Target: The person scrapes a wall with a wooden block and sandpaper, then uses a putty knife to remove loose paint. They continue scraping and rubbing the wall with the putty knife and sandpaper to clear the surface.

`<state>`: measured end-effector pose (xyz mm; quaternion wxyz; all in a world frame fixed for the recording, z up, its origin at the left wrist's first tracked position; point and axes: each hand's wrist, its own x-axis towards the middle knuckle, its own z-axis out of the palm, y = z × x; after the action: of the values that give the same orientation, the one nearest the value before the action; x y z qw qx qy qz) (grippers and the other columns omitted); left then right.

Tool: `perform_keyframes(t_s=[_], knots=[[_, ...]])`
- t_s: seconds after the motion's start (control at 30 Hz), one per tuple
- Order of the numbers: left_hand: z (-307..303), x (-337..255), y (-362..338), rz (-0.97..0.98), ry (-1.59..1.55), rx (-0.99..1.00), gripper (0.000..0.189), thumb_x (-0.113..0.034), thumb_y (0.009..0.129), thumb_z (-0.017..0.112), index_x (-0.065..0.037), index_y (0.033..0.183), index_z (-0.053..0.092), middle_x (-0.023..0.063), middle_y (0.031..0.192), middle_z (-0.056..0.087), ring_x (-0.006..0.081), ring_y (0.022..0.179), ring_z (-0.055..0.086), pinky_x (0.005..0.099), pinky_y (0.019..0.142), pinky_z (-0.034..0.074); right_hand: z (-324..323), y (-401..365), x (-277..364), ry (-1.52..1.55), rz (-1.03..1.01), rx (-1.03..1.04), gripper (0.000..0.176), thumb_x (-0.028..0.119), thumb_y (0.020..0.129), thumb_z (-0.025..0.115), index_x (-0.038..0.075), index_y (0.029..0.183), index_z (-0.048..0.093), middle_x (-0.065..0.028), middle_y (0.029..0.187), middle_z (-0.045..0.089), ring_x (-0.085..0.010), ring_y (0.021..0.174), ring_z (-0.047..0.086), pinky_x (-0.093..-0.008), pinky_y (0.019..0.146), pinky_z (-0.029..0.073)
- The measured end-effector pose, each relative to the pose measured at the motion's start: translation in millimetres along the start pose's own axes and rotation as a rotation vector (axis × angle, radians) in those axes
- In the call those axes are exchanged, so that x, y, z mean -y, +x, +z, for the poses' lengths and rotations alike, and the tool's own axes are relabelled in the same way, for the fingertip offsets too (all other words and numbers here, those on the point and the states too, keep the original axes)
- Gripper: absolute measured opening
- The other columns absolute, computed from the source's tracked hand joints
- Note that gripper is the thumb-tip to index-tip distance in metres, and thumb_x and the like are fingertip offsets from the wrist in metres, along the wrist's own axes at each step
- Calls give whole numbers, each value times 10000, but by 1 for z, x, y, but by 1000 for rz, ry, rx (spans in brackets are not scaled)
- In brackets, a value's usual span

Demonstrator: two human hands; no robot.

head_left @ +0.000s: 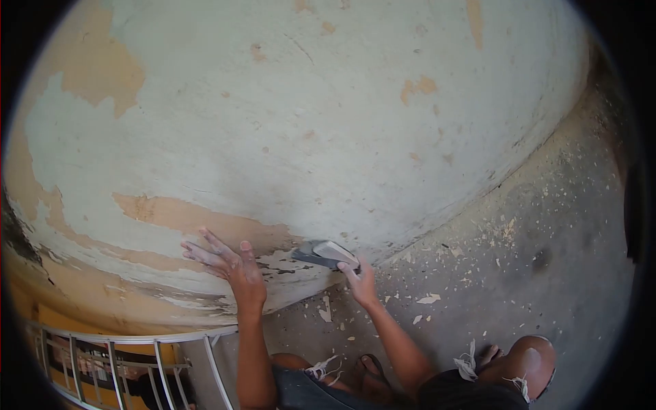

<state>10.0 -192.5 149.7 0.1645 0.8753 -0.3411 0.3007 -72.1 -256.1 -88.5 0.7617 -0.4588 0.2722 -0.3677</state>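
Observation:
My right hand (362,281) grips a flat hand tool (335,253) with a dark plate and a pale, block-shaped top. The tool lies against the lower part of the pale green wall (273,150), beside dark spots of flaked paint. Just what kind of tool it is, I cannot tell. To the left, my left hand (239,266) is open, fingers spread, over the wall's surface. Above and beside its fingers runs a bare tan patch (198,219) where the paint has come off.
Paint chips (429,299) litter the grey concrete floor (547,287) along the wall's foot. A metal ladder (157,339) lies at the lower left, near my left forearm. My bent knees (526,365) and a sandalled foot (372,372) are at the bottom. More peeled patches (102,65) mark the wall.

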Motion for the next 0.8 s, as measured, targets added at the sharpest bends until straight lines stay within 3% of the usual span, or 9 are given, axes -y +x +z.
perform_keyframes(t_s=[0.1, 0.13, 0.17, 0.3, 0.4, 0.5, 0.63, 0.7, 0.8], knots=[[5, 6, 4, 31, 12, -29, 834, -600, 986, 310, -98, 1555, -37, 250, 1549, -264, 456, 1427, -235, 654, 1102, -54, 5, 5, -19, 85, -42, -13, 402, 337, 875, 711, -2, 1063, 604, -125, 829, 664, -154, 708, 602, -324, 661, 489], [4, 8, 1, 24, 7, -37, 830, -602, 988, 300, -99, 1554, -40, 244, 1549, -270, 449, 1426, -243, 652, 1100, -61, 9, -1, -7, 121, -120, -36, 402, 340, 877, 709, 0, 1063, 602, -131, 828, 664, -168, 729, 606, -334, 691, 492], [2, 9, -3, 14, 26, -6, 830, -602, 988, 300, -99, 1554, -40, 244, 1549, -270, 449, 1426, -243, 652, 1100, -61, 12, -1, 3, 38, -8, 34, 406, 341, 881, 703, -3, 1074, 606, -144, 852, 668, -197, 791, 616, -349, 764, 491], [10, -4, -3, -49, -47, -45, 841, -610, 985, 292, -93, 1552, -52, 240, 1546, -283, 445, 1428, -243, 644, 1102, -69, 23, 1, 39, -52, -43, 84, 421, 348, 881, 703, -15, 1074, 609, -145, 866, 666, -212, 808, 614, -349, 780, 488], [10, -2, 3, -38, -41, -78, 847, -612, 985, 292, -88, 1550, -59, 243, 1542, -287, 441, 1428, -246, 634, 1107, -71, 16, -1, -7, 74, -84, -7, 405, 354, 885, 701, -7, 1044, 613, -114, 837, 656, -182, 768, 601, -330, 723, 488], [11, -1, 5, -18, -53, -69, 847, -611, 985, 290, -86, 1549, -61, 242, 1542, -288, 442, 1427, -247, 624, 1113, -70, -11, -9, -31, 186, 192, 107, 374, 345, 892, 705, 9, 1022, 605, -39, 748, 610, -92, 584, 540, -262, 502, 438], [13, -5, 2, -44, -28, -89, 841, -606, 987, 290, -87, 1550, -59, 238, 1542, -291, 450, 1429, -231, 614, 1120, -59, 12, 7, 42, 232, 214, 119, 375, 343, 889, 710, 5, 1014, 605, -40, 735, 598, -91, 535, 511, -261, 469, 423], [14, -3, -1, -54, -16, -89, 839, -601, 988, 295, -88, 1550, -57, 238, 1540, -295, 450, 1428, -233, 611, 1122, -57, 18, 9, 67, 103, -37, 72, 373, 342, 887, 710, 6, 1005, 601, -42, 717, 583, -93, 543, 525, -269, 467, 428], [13, -3, 6, -27, -36, -98, 837, -593, 990, 306, -87, 1550, -55, 241, 1534, -305, 450, 1425, -243, 611, 1123, -53, 5, 15, 14, 160, 27, -10, 373, 342, 884, 714, 12, 1012, 595, -41, 694, 563, -98, 540, 515, -276, 464, 429]])
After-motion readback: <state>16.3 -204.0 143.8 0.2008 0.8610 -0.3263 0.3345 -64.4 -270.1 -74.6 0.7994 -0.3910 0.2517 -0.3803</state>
